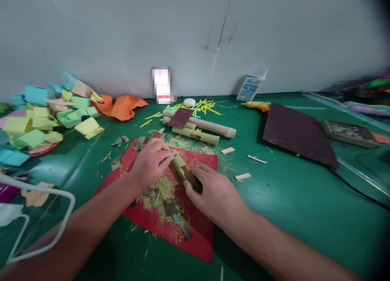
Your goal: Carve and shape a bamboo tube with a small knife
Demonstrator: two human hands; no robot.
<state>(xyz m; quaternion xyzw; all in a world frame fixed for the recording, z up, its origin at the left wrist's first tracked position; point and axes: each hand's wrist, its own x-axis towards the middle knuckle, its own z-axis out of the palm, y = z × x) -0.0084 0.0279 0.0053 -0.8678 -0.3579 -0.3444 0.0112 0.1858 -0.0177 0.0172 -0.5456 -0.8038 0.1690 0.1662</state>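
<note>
A short bamboo tube (180, 165) with a long opening cut in its side lies tilted between my hands. My right hand (215, 191) is closed around its near end, thumb and fingers on either side. My left hand (152, 161) is closed at its far end, fingertips pressed against it; whether they also pinch something small is hidden. Beneath is a red sheet (201, 232) strewn with bamboo dust and shavings (161, 191) and dark sandpaper scraps (170, 207). A pale blade-like tip (161, 130) shows just beyond my left hand.
Behind lie several bamboo tubes (213, 128) with a brown sandpaper piece (181, 117) on top, near yellow strips (209, 106). Folded paper boxes (39, 118) pile up left. A large dark sheet (297, 135) leans at right; a white cable (68, 208) loops at lower left.
</note>
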